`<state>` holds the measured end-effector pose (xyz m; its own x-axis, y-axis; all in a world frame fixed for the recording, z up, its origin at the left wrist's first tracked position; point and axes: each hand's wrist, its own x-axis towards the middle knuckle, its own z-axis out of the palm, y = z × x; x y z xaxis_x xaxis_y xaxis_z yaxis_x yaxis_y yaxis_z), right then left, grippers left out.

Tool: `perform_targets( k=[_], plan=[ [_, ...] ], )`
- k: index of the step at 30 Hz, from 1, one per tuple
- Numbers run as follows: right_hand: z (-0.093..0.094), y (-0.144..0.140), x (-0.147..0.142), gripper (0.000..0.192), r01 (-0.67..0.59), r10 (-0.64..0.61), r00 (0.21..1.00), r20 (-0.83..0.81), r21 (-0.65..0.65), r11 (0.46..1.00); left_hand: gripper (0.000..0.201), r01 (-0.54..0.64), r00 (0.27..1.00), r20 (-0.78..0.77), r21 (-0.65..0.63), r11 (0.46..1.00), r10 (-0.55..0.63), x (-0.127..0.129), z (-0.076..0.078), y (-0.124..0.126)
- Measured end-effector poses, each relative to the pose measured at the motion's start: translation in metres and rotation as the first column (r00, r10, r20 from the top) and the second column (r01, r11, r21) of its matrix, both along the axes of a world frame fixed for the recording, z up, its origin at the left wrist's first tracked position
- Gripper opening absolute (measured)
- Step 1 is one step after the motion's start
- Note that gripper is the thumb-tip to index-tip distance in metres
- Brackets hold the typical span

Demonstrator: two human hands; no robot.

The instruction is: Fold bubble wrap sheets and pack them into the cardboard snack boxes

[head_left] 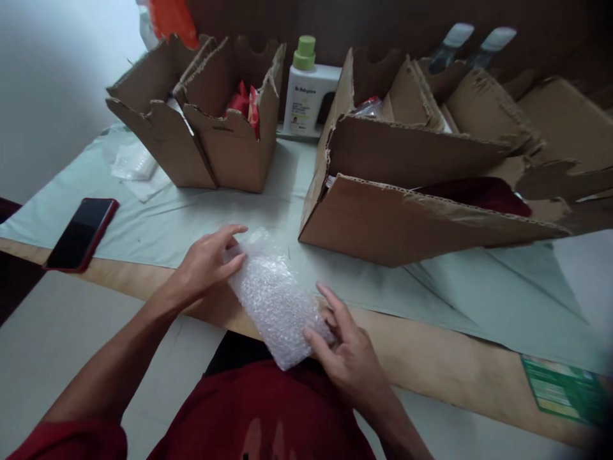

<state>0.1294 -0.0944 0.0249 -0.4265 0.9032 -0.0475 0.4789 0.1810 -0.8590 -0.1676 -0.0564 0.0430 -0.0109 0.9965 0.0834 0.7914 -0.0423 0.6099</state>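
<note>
A: Where is the bubble-wrapped bundle (274, 300)?

B: At the near edge of the surface (191, 223), overhanging it. The left hand (205, 262) presses its far end, fingers spread; the right hand (347, 354) pinches the near end.

A: Step?

B: Wrapping, I judge; the loose end needs tucking.

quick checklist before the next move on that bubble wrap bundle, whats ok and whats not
1. Left hand on the far end of the bubble wrap bundle: ok.
2. Right hand gripping the near end: ok.
3. Bundle fully supported by the table: not ok, its near end overhangs the edge.
4. What is inside the wrap: cannot tell.
5. Phone clear of the hands: ok.
6. Wrap sealed: cannot tell.
</note>
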Motion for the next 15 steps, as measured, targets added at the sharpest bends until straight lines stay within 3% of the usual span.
perform_targets(
  k=[3, 5, 7, 9, 12, 15],
  plan=[
    [-0.009, -0.007, -0.013, 0.059, -0.044, 0.029, 0.993, 0.111, 0.135, 0.99, 0.043, 0.098, 0.967, -0.243, 0.058, 0.994, -0.081, 0.009, -0.012, 0.028],
    [-0.012, -0.007, -0.019, 0.05, -0.081, 0.051, 0.986, 0.158, 0.186, 0.979, 0.037, 0.12, 0.944, -0.326, 0.183, 0.976, -0.055, 0.014, -0.021, 0.027],
    [-0.013, -0.004, -0.021, 0.04, -0.119, 0.085, 0.979, 0.188, 0.176, 0.977, 0.032, 0.146, 0.949, -0.314, 0.358, 0.922, -0.029, 0.017, -0.025, 0.006],
    [-0.011, -0.002, -0.02, 0.036, -0.13, 0.102, 0.975, 0.195, 0.137, 0.982, 0.031, 0.216, 0.959, -0.266, 0.456, 0.863, -0.099, 0.022, -0.025, -0.031],
    [-0.006, 0.003, -0.018, 0.032, -0.089, 0.082, 0.985, 0.15, 0.04, 0.995, 0.039, 0.396, 0.916, -0.233, 0.388, 0.832, -0.328, 0.034, -0.023, -0.087],
    [0.0, 0.006, -0.021, 0.029, -0.032, 0.039, 0.998, 0.042, -0.145, 0.989, 0.043, 0.449, 0.892, -0.223, 0.341, 0.826, -0.393, 0.053, -0.028, -0.115]
  ],
)
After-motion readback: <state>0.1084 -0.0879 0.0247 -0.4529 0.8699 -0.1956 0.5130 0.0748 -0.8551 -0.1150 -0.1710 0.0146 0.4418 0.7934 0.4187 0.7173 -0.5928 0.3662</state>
